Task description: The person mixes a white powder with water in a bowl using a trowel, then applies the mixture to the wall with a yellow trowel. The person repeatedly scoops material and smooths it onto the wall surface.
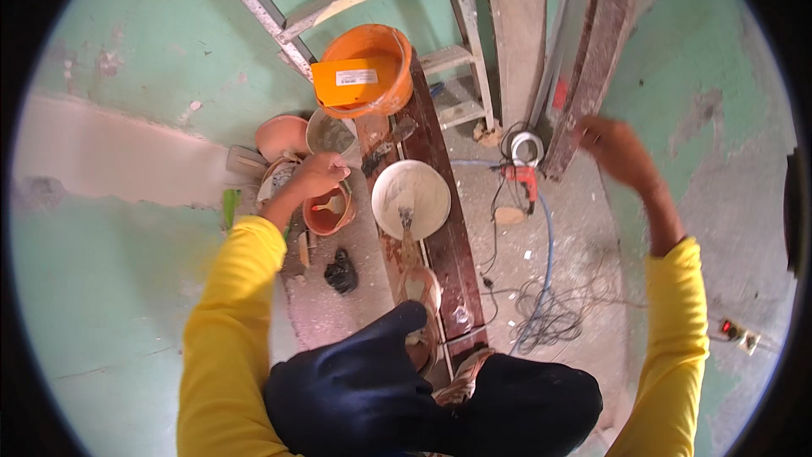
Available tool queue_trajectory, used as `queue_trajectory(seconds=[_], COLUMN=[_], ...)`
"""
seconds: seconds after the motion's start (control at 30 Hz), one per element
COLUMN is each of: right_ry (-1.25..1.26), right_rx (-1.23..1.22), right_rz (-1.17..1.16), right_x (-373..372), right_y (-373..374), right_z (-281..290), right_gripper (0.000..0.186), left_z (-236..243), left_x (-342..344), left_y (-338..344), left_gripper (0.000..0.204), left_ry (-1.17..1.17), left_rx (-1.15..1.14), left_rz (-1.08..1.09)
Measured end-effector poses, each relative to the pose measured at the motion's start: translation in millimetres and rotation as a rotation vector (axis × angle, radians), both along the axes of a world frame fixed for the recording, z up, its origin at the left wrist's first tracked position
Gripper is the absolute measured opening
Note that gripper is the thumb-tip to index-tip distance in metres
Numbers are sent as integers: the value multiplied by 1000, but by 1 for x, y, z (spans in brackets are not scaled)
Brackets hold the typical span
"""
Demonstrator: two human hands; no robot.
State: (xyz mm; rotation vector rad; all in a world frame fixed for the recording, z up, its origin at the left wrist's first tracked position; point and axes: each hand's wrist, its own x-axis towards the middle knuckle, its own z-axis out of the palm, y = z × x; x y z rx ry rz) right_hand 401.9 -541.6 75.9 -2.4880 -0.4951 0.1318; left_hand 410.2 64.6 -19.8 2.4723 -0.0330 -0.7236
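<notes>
Left hand (323,173) with fingers curled together; right hand (611,148) raised near a dark board (607,51).
The right is blurred, so I cannot tell how far open it is; nothing shows in the left. Between them, the white bowl (436,182) sits on the plank bench (461,275): probably light, stiff plastic, perhaps slick inside; best gripped by its rim, the putty knife (410,247) by its handle.
</notes>
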Motion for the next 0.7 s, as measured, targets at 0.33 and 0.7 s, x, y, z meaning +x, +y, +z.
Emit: queue_trajectory(seconds=[0.33,0.7], right_ry=[265,464], right_rx=[-15,620], right_rz=[313,-118], right_x=[-5,41], right_y=[199,300], right_z=[-22,-63], right_gripper=[30,31], left_z=[-31,27], left_x=[86,143], left_y=[-22,-39], left_gripper=[26,55], left_ry=[-903,-432], left_rx=[-236,-24], left_rz=[816,714])
